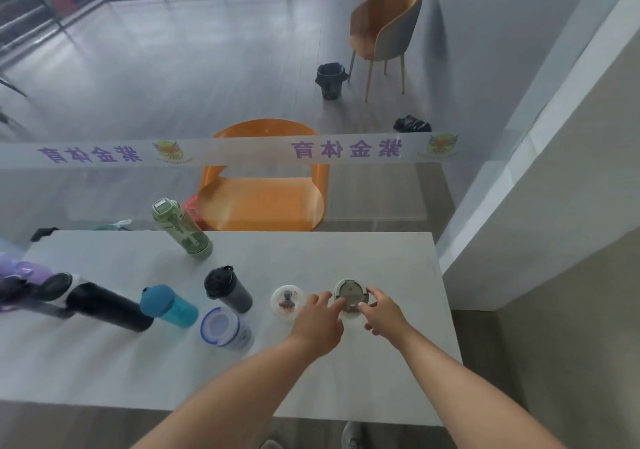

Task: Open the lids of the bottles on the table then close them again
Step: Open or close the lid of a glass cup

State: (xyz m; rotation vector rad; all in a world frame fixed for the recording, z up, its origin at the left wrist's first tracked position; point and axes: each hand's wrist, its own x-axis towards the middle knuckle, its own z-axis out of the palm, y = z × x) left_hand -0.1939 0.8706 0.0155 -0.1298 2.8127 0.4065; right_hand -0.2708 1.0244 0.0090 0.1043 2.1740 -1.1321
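Both hands, left hand (320, 324) and right hand (382, 311), grip the rightmost bottle's lid (350, 296); six bottles to its left look shut, so most remains

Eight bottles stand on the one pale grey table (346, 379), the purple one at the left edge blurred; among them one tall pale green transparent bottle (181, 230) and one long black bottle (104, 306). Two orange chairs, one black bin. Two bare hands.

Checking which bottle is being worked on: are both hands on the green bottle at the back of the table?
No, both the left hand and right hand are on the white bottle; the green bottle stands untouched.
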